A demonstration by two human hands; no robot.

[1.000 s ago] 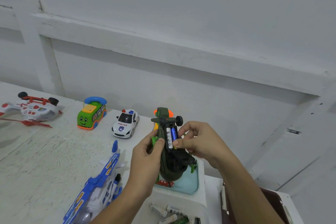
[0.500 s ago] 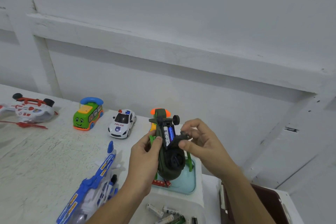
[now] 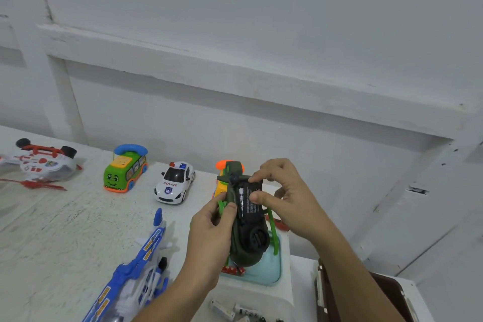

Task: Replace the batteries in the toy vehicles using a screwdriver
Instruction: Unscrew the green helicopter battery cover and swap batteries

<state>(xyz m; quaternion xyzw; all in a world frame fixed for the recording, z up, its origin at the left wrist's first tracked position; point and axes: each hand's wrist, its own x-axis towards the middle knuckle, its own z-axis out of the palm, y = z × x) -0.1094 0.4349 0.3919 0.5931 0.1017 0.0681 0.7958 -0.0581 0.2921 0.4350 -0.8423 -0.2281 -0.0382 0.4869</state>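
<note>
Spanning the lower left, a white painted table (image 3: pixel 52 230) carries a row of toys: a blue and white plastic plane (image 3: pixel 138 269) nearest, then an upturned white and red helicopter (image 3: pixel 39 163), a green bus-shaped toy phone (image 3: pixel 125 168) and a white police car (image 3: pixel 174 183) along the wall. A dark brown case (image 3: pixel 386 293) sits at the right edge; its contents cannot be made out.

Both hands hold a dark olive-green plastic toy helicopter (image 3: pixel 248 240) belly-up above a white plastic tray (image 3: pixel 261 293). The left hand (image 3: pixel 209 238) grips its body from the left side, thumb on the hull. The right hand (image 3: pixel 285 198) pinches a black printed battery cover (image 3: pixel 252 197) between thumb and forefinger, the cover lying over the compartment. A blue and silver battery (image 3: pixel 240 195) shows in the slit beside the cover's left edge.

The tray's pale teal inset (image 3: pixel 269 269) holds a small red piece (image 3: pixel 233 270), just below the helicopter's nose. Its near compartment holds several loose batteries (image 3: pixel 235 310).
</note>
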